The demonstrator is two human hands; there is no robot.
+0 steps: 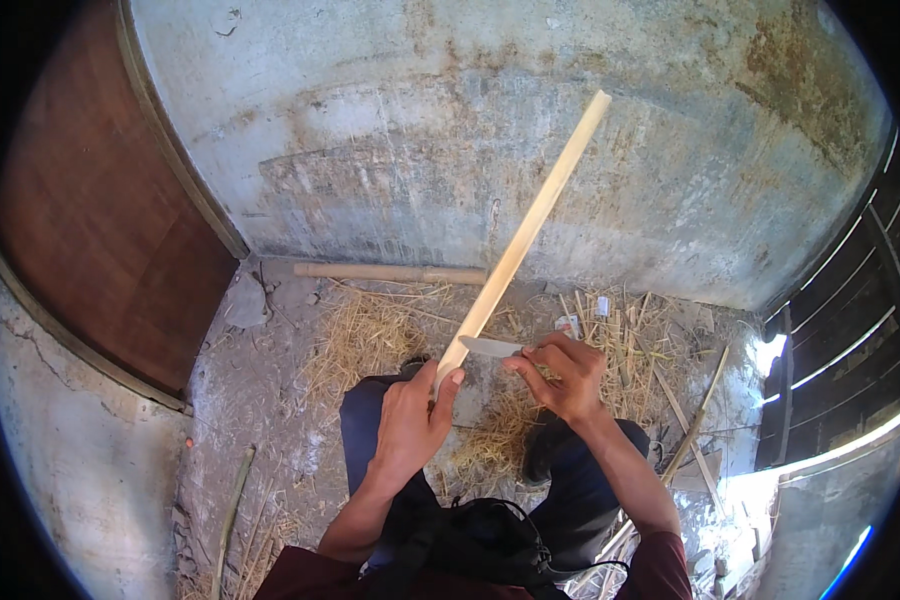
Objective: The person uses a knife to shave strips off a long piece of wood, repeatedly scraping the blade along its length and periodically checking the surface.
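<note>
A long pale strip of split bamboo slants up and away to the right in front of me. My left hand is closed around its near end, the thumb lying along the right side. In my right hand is a knife, gripped with the fingers bent round its handle, which they mostly hide. The blade points left, and its tip meets or overlaps the right edge of the bamboo just above my left hand. Whether the blade cuts into it I cannot tell.
Straw-like shavings litter the floor between and beyond my legs. A bamboo pole lies along the foot of the stained wall. Loose sticks lie at right, beside a dark slatted wall. A brown door stands at left.
</note>
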